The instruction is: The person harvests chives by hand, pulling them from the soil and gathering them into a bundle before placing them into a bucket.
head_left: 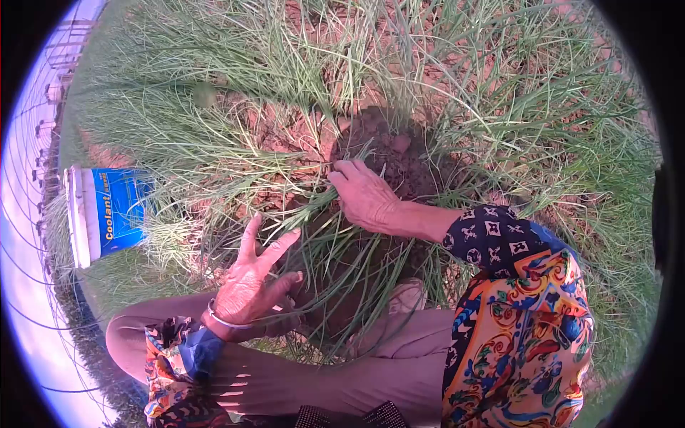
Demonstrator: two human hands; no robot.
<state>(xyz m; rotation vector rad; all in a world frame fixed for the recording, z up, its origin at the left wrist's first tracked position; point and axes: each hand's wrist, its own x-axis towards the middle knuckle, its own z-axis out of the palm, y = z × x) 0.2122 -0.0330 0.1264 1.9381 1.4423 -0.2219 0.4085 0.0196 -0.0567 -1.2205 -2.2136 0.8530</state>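
My right hand reaches forward into a clump of long thin green blades, its fingers curled around blades at the edge of a patch of dark loose soil. My left hand is lower and to the left, fingers spread, with the thumb and palm pressing a bunch of the same blades against my knee. A white bangle sits on the left wrist. Both sleeves are of a bright patterned cloth.
A blue and white bucket labelled "Coolant" stands in the grass at the left. Tufts of the thin green plant cover reddish soil all around. My bent legs in tan trousers fill the lower middle.
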